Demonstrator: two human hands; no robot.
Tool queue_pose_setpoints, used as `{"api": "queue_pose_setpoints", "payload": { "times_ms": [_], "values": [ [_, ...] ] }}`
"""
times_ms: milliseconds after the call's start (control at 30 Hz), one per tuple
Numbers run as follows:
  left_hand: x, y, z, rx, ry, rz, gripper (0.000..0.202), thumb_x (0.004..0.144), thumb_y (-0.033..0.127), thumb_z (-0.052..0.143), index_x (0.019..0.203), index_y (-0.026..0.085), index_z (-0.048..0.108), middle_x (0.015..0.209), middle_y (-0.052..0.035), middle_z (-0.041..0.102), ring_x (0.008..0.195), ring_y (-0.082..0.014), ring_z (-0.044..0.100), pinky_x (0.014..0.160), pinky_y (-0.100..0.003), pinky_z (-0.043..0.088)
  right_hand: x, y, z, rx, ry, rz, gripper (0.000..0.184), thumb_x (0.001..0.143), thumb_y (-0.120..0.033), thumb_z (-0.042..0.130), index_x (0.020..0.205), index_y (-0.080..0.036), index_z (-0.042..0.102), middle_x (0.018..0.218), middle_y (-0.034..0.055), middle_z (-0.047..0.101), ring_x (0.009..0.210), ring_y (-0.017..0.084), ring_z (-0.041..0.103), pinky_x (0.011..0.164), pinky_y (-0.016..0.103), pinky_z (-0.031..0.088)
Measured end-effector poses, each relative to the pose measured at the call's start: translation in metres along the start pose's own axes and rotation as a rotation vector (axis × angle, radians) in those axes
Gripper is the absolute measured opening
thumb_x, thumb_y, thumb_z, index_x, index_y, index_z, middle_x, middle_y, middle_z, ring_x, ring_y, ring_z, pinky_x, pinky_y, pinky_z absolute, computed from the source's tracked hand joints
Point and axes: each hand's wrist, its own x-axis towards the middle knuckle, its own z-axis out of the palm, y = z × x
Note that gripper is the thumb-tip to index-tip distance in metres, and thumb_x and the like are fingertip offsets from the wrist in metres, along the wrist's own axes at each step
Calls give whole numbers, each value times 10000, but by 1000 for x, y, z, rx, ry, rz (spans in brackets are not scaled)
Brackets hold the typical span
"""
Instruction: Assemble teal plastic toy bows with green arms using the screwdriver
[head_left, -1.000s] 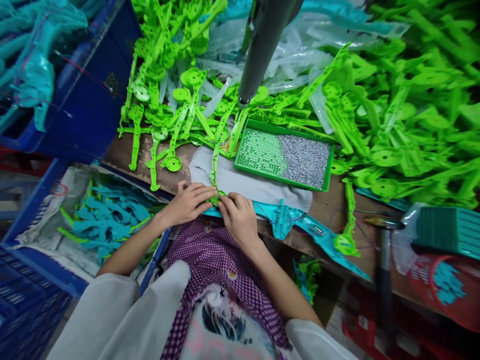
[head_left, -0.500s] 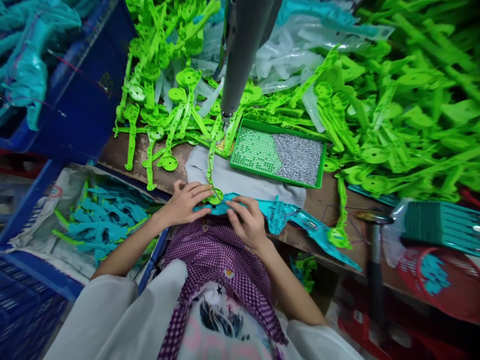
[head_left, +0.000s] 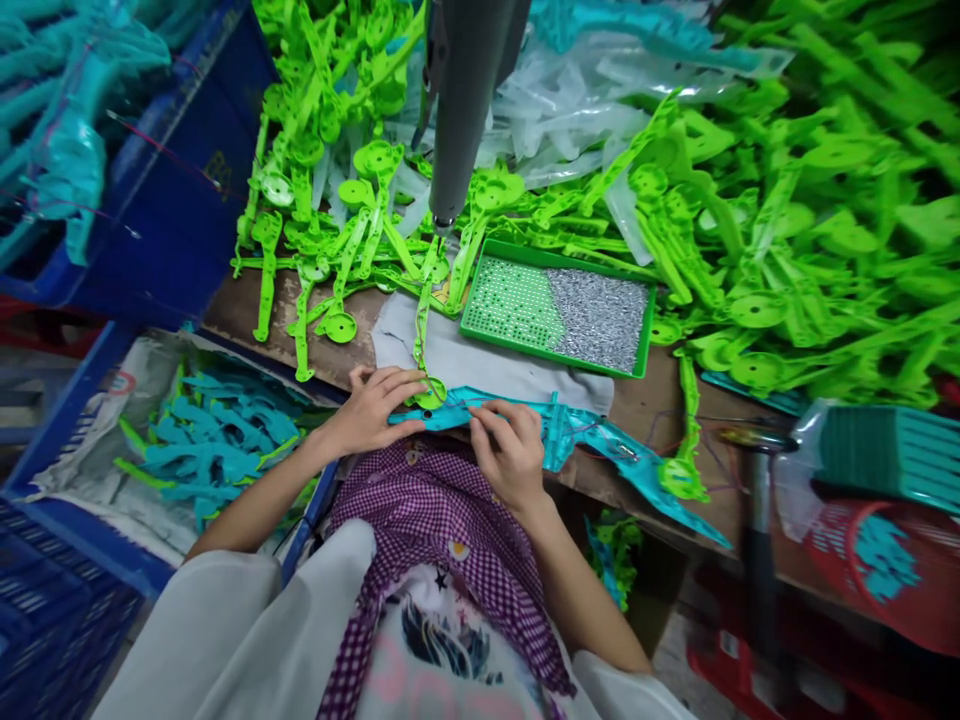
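Observation:
A long turquoise plastic part (head_left: 600, 435) lies along the near edge of the bench, with thin wires at its middle. At its left end my left hand (head_left: 375, 408) is closed on it, thumb at the near edge and fingers across the top. Under those fingertips rests the round end of a lime-green plastic arm (head_left: 430, 392), which points away from me. My right hand (head_left: 514, 450) is at the near side of the turquoise part, thumb and fingers pinched together. Whatever sits in that pinch is too small or hidden to name.
An electric screwdriver (head_left: 461, 130) hangs over the bench. A green tray (head_left: 555, 362) of small metal screws sits on a grey cloth (head_left: 397, 325). Lime-green parts (head_left: 780, 230) are heaped behind. A hammer (head_left: 759, 500) and red basket (head_left: 885, 560) are right, blue crates (head_left: 172, 170) left.
My right hand has moved a little to the right along the turquoise part, and its fingers have drawn together. The screwdriver has swung slightly left. My left hand has stayed in place.

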Motion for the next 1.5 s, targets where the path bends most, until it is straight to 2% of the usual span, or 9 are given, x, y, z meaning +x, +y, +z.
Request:
{"api": "queue_pose_setpoints", "payload": {
  "times_ms": [300, 533, 600, 667, 767, 833, 1000, 1167, 1500],
  "values": [
    [-4, 0, 2, -100, 184, -111, 347, 942, 429, 531, 1234, 245, 563, 1264, -78, 639, 1184, -239, 516, 1005, -441, 290, 16, 3, -34, 26, 317, 147, 138, 876, -188, 584, 967, -227, 680, 903, 52, 638, 850, 186, 635, 784, 379, 522],
    [-2, 13, 10, -37, 294, -214, 240, 922, 373, 577, 1112, 248, 654, 1200, -75, 662, 1137, -242, 546, 964, -444, 334, 54, -4, -59, 28, 467, 277, 156, 916, -280, 544, 957, -218, 681, 926, 63, 623, 924, 211, 618, 863, 441, 497],
    [5, 24, 12, 1, 304, -155, 183, 923, 332, 584, 1060, 265, 684, 1159, -58, 680, 1105, -238, 557, 953, -447, 334, 64, -4, -62, 25, 397, 295, 173, 925, -324, 532, 929, -216, 667, 930, 62, 623, 942, 211, 613, 864, 431, 486],
    [16, 35, 13, 13, 292, -88, 158, 929, 307, 580, 1030, 278, 699, 1125, -37, 695, 1099, -234, 555, 951, -451, 320, 64, -1, -60, 5, 210, 298, 208, 929, -369, 524, 871, -215, 651, 933, 57, 634, 935, 205, 610, 863, 420, 461],
    [32, 45, 14, 9, 243, -88, 164, 925, 340, 590, 1019, 269, 704, 1137, -37, 691, 1122, -248, 535, 948, -467, 289, 46, 8, -51, -113, -113, 331, 273, 932, -422, 506, 824, -210, 638, 924, 51, 644, 916, 216, 584, 858, 424, 392],
    [38, 46, 15, 1, 189, -114, 196, 914, 371, 604, 1042, 257, 699, 1168, -49, 677, 1138, -263, 520, 942, -473, 283, 29, 14, -45, -227, -222, 366, 303, 932, -446, 493, 825, -203, 639, 930, 65, 637, 919, 236, 555, 846, 430, 355],
    [37, 40, 17, -16, 114, -110, 255, 912, 396, 599, 1121, 276, 682, 1213, -57, 648, 1176, -276, 482, 938, -480, 291, 8, 21, -36, -280, -268, 326, 275, 939, -385, 488, 802, -197, 634, 991, 83, 613, 970, 252, 515, 875, 438, 298],
    [35, 34, 19, -17, 60, -71, 241, 907, 384, 606, 1127, 335, 692, 1271, -48, 619, 1194, -274, 462, 908, -478, 292, 13, 35, -26, -128, -299, 303, 211, 895, -267, 502, 712, -178, 558, 918, 62, 570, 897, 211, 541, 850, 395, 301],
    [40, 34, 13, -80, -25, -137, 233, 900, 349, 617, 1109, 309, 710, 1306, -65, 594, 1198, -286, 482, 950, -504, 289, 18, 45, -19, -51, -309, 319, 193, 774, -193, 528, 606, -203, 434, 806, 36, 514, 791, 195, 490, 788, 365, 341]
  ]
}}
